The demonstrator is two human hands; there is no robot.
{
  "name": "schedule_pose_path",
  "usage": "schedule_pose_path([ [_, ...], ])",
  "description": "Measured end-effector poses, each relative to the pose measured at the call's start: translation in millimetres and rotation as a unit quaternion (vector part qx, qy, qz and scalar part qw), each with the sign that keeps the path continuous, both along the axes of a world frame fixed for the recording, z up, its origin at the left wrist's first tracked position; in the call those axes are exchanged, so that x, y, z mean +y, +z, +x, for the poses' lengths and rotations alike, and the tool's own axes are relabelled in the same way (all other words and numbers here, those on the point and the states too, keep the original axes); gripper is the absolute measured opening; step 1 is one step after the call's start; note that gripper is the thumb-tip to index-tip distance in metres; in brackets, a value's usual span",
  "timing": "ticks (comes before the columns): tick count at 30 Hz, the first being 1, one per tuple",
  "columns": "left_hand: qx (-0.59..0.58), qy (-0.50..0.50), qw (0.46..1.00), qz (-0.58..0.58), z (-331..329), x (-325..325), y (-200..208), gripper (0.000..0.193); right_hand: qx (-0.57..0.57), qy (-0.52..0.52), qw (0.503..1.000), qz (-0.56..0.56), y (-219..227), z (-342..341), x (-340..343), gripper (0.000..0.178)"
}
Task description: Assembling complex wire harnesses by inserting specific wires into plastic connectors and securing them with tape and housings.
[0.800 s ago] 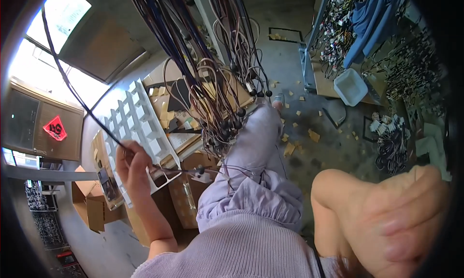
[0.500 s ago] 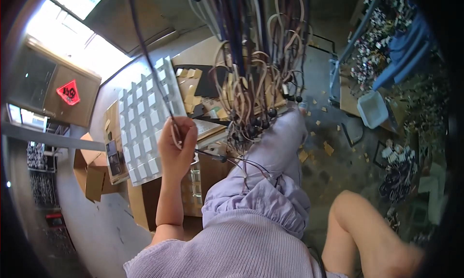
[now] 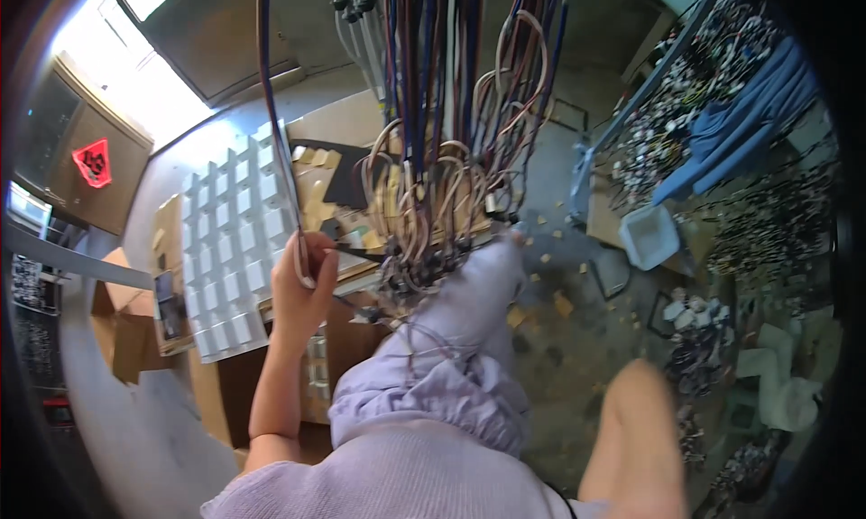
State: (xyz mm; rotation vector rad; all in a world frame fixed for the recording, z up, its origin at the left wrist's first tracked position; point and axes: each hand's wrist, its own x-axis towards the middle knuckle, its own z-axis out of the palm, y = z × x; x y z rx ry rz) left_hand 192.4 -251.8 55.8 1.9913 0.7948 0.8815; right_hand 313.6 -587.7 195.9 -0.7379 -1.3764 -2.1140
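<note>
Change: the left hand (image 3: 302, 284) has been carried further right along the thin dark cable (image 3: 275, 122), nearer the hanging bundle of cables (image 3: 442, 167); the right forearm (image 3: 636, 447) has been drawn lower in the frame.
Left hand: fingers are closed around the thin dark cable, which is pinched at its looped lower end.
Right hand: out of sight; only the bare forearm is seen.
Cable: stretched from the top edge down to the left hand, in front of the white compartment tray (image 3: 230, 248).
Surroundings: cardboard boxes (image 3: 126, 312) are seen below the tray, a white tub (image 3: 649, 235) to the right.
</note>
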Motion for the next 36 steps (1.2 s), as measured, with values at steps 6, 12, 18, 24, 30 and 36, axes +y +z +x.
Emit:
schedule_pose_path([
  [6,0.016,-0.001,0.986,0.168,10.3,-8.4,-19.3,0.085,0.667,0.182,0.713,-0.116,-88.7,72.5,94.0,0.071],
  [12,-0.066,0.004,0.937,0.343,12.8,-26.2,-24.4,0.073,0.552,-0.030,0.800,-0.231,-73.3,178.7,207.0,0.026],
  [18,-0.248,-0.178,0.908,0.287,31.6,-74.8,-13.0,0.038,0.610,0.178,0.759,-0.145,-40.1,156.2,152.2,0.013],
  [24,-0.206,-0.424,0.882,-0.009,104.1,-139.4,22.8,0.063,0.616,0.654,0.196,-0.394,5.8,106.4,96.0,0.020],
  [30,-0.062,-0.501,0.860,-0.072,47.7,-136.2,-9.3,0.022,0.723,0.500,0.433,-0.200,7.1,237.4,12.4,0.016],
  [36,0.036,-0.372,0.913,-0.165,-8.2,-110.1,-60.3,0.020,0.631,0.054,0.772,-0.047,-32.1,213.4,39.1,0.022],
])
